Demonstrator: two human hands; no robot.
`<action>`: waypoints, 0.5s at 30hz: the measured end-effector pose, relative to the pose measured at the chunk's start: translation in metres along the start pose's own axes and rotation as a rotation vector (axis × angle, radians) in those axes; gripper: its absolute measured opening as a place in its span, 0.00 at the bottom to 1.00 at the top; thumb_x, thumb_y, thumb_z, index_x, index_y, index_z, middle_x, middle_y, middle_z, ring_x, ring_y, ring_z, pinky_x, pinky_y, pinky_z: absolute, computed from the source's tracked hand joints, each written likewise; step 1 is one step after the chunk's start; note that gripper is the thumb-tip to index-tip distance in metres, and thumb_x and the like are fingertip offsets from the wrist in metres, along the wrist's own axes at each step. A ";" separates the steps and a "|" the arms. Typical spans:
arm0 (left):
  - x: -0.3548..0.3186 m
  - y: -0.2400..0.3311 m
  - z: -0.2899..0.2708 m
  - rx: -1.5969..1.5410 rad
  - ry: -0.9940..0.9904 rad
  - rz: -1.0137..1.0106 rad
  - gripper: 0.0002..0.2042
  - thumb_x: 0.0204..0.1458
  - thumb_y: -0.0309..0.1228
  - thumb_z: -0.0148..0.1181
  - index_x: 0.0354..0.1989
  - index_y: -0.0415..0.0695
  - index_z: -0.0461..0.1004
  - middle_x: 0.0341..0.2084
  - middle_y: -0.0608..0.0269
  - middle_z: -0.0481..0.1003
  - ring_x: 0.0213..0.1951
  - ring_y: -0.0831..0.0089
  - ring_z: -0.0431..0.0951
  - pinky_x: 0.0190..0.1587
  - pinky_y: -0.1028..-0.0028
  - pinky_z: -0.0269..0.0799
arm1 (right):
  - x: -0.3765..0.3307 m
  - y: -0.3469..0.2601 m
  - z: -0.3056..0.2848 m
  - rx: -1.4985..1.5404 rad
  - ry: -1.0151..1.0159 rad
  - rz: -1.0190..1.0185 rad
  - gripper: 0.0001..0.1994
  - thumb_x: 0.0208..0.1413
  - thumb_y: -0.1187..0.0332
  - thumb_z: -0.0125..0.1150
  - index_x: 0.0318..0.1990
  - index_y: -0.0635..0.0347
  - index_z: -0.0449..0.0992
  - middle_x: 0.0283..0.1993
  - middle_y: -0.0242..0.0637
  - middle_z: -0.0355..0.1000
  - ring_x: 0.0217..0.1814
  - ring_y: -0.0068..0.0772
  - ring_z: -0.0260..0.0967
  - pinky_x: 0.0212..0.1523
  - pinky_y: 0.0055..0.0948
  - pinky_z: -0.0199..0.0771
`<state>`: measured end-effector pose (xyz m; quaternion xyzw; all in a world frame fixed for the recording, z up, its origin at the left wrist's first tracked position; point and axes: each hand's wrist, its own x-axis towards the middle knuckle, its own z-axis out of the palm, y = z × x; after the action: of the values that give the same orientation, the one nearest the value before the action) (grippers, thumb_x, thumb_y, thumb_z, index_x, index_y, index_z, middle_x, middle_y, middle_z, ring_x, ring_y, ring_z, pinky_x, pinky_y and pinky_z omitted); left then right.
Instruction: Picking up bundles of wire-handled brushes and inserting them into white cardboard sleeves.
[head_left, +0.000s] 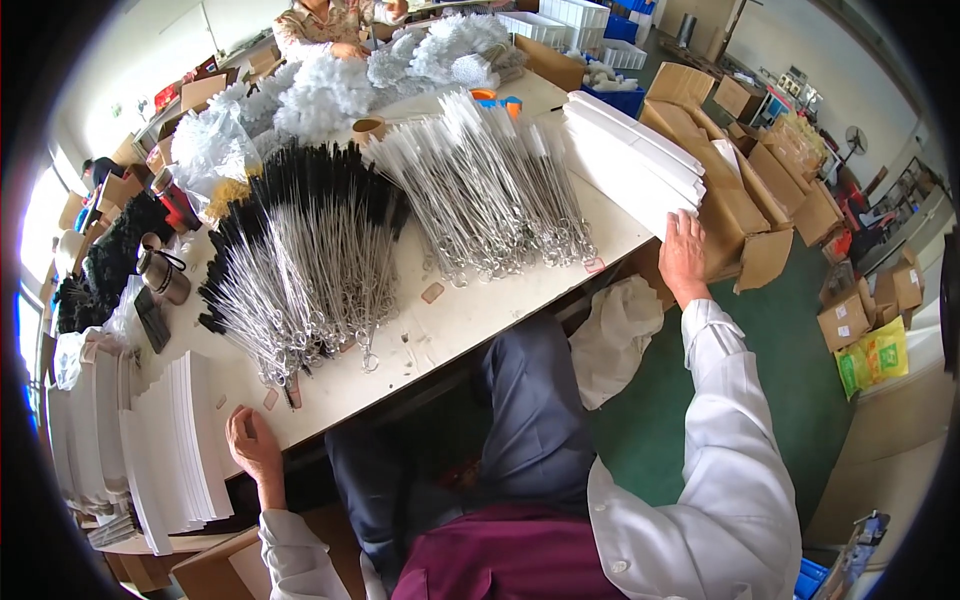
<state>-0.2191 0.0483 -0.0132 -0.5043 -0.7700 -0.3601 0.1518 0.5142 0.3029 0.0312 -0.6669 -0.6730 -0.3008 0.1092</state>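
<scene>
One right hand, fingers fairly open, is touching white cards, probably light, bendy, favouring an edge hold; the left hand is resting loosely curled, contents hidden.

Two brush heaps now, mid-frame! Two hands on this near side, lower left and right! One sack right of centre, one fan upper right!
</scene>
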 end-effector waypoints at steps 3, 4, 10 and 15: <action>0.000 0.002 0.000 -0.006 0.009 0.008 0.06 0.57 0.26 0.61 0.39 0.38 0.79 0.45 0.49 0.80 0.48 0.50 0.80 0.53 0.58 0.74 | 0.005 -0.001 -0.006 0.028 -0.041 0.015 0.24 0.57 0.73 0.60 0.62 0.65 0.70 0.65 0.50 0.65 0.70 0.52 0.60 0.71 0.47 0.59; -0.001 0.001 -0.002 0.004 0.022 -0.001 0.06 0.57 0.26 0.61 0.39 0.38 0.79 0.45 0.49 0.80 0.48 0.50 0.80 0.53 0.58 0.74 | 0.008 -0.004 -0.010 0.068 -0.084 0.033 0.24 0.57 0.72 0.62 0.63 0.65 0.70 0.66 0.49 0.65 0.70 0.51 0.60 0.70 0.46 0.59; -0.001 0.001 0.006 -0.007 0.030 0.003 0.06 0.56 0.24 0.61 0.39 0.37 0.79 0.45 0.49 0.80 0.48 0.51 0.80 0.54 0.59 0.74 | 0.009 0.002 -0.035 0.089 -0.179 0.098 0.29 0.56 0.71 0.64 0.66 0.63 0.67 0.67 0.46 0.62 0.70 0.52 0.59 0.71 0.48 0.59; -0.007 -0.011 -0.002 -0.012 0.037 -0.027 0.06 0.56 0.24 0.60 0.40 0.37 0.79 0.45 0.49 0.80 0.48 0.50 0.79 0.54 0.59 0.74 | 0.015 -0.019 -0.032 0.062 -0.148 0.150 0.33 0.54 0.73 0.63 0.69 0.67 0.64 0.67 0.49 0.60 0.69 0.53 0.59 0.73 0.49 0.56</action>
<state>-0.2258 0.0403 -0.0203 -0.4879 -0.7719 -0.3758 0.1579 0.4862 0.2992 0.0598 -0.7320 -0.6365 -0.2206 0.1020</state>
